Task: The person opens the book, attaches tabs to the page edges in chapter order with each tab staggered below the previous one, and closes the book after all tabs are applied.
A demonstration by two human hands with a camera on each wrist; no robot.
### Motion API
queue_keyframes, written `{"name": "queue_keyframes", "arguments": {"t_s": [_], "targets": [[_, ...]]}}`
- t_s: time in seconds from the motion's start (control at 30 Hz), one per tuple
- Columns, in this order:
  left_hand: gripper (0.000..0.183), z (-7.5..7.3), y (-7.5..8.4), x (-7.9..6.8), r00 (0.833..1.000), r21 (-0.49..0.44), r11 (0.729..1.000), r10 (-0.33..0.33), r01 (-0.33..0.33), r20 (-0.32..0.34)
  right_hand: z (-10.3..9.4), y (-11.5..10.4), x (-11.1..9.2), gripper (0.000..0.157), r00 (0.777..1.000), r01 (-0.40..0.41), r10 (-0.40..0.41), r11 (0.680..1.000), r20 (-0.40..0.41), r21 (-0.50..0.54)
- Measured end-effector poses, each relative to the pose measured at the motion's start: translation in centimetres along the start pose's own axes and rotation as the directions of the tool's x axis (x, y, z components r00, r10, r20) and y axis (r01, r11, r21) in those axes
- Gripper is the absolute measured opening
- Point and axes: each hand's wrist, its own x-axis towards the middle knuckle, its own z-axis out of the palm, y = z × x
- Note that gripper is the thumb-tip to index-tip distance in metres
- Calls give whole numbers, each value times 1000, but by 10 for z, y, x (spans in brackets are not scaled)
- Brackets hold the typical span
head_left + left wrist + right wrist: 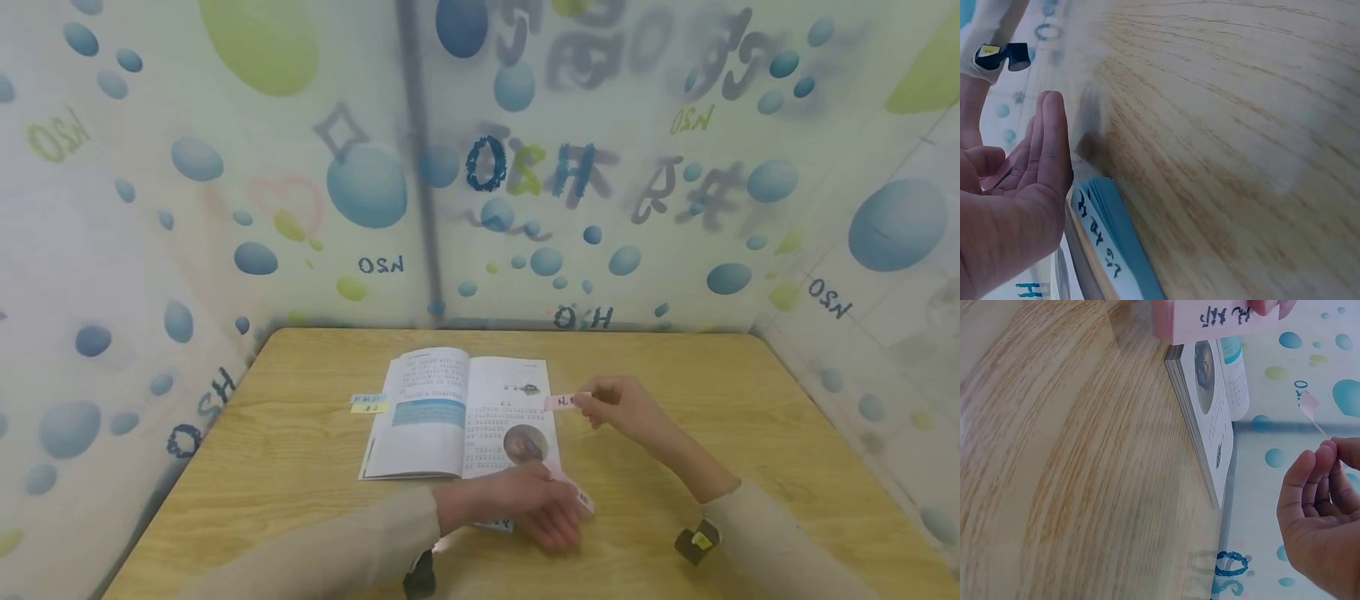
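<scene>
In the head view, my right hand [626,408] pinches a narrow pink sticky note [562,402] with handwriting between thumb and fingertips. Its free end overlaps the right page edge of an open book [420,454]; the right wrist view shows the note [1310,406] bent. Lower down, my left hand [536,504] crosses the book's lower right corner and holds a pink sticky note pad [585,500] at the thumb, other fingers stretched out. Up close in the right wrist view, that pad [1216,322] bears dark writing, a fingertip on it.
Under the left hand lies a blue sticky note pad [1119,250] with writing, beside the book. A blue tab [367,398] and a yellow tab [369,409] stick out at the book's left edge. The wooden table [285,417] meets a bubble-patterned curtain [637,283] behind.
</scene>
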Motion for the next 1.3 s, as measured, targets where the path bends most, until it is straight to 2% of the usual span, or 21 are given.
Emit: {"name": "queue_keyframes", "arguments": {"t_s": [0.13, 0.3, 0.47, 0.6, 0.83, 1.0, 1.07, 1.13, 1.23, 1.3], "targets": [[35, 3, -3, 0, 1000, 15, 1000, -15, 15, -11, 0, 1, 0, 29, 1000, 7, -7, 1000, 6, -6], [34, 3, -1, -7, 999, 15, 999, -50, 50, -10, -1, 3, 0, 27, 1000, 14, -14, 1000, 14, -22], [48, -8, 2, -14, 992, -16, 993, -116, 117, 58, -1, 3, 1, 26, 1000, 4, -4, 1000, 12, -27], [59, -17, 4, -18, 985, -45, 987, -152, 156, 78, 0, 1, -1, 25, 1000, 4, -4, 1000, 7, -27], [55, -24, 6, -25, 992, -49, 997, -47, 53, 115, 1, -2, -2, 26, 1000, 5, -5, 1000, 11, -25], [47, -31, 6, -24, 996, -32, 998, 47, -45, 80, -1, 4, 0, 27, 1000, -12, 13, 999, 2, -34], [40, -36, 8, -25, 995, 27, 995, 97, -98, 27, -3, 7, 1, 27, 1000, -22, 21, 999, -2, -35], [34, -42, 10, -26, 987, 124, 981, 154, -149, -35, -4, 9, 2, 27, 1000, -29, 29, 999, -4, -40], [26, -52, 14, -30, 969, 296, 941, 212, -166, -131, -7, 12, 4, 27, 1000, -30, 30, 998, -4, -47], [24, -58, 15, -32, 955, 405, 899, 249, -167, -160, -9, 13, 4, 27, 1000, -28, 27, 999, -5, -47]]}}
